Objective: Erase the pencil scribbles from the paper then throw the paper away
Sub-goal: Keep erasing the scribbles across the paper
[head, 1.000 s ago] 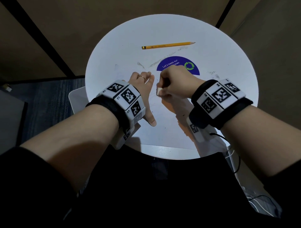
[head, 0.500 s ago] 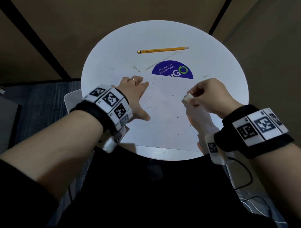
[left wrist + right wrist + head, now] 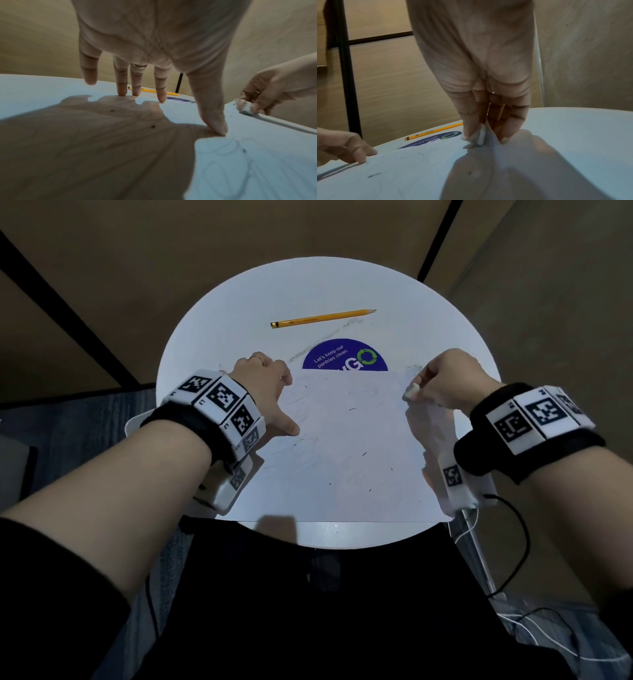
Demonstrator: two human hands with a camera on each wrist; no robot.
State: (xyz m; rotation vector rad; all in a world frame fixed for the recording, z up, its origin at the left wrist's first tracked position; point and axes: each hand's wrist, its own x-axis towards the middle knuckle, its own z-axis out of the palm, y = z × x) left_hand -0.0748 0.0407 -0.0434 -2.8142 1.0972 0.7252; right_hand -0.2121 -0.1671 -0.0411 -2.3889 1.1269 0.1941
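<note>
A white sheet of paper (image 3: 342,446) lies on the round white table (image 3: 308,285), with faint pencil lines (image 3: 228,148) and dark crumbs on it. My left hand (image 3: 274,398) presses the sheet's left side with straight fingers and thumb (image 3: 217,128). My right hand (image 3: 438,385) pinches a small white eraser (image 3: 410,392) at the paper's far right corner. In the right wrist view the eraser (image 3: 480,136) sits between thumb and fingers, and the paper edge there is raised and creased against it.
A yellow pencil (image 3: 322,318) lies across the far part of the table. A blue round sticker (image 3: 346,357) is half covered by the sheet's far edge. Brown floor surrounds the table, and cables (image 3: 513,542) hang at the right.
My right hand has carried the eraser from beside the left hand out to the paper's right edge. My left hand has spread flatter on the sheet.
</note>
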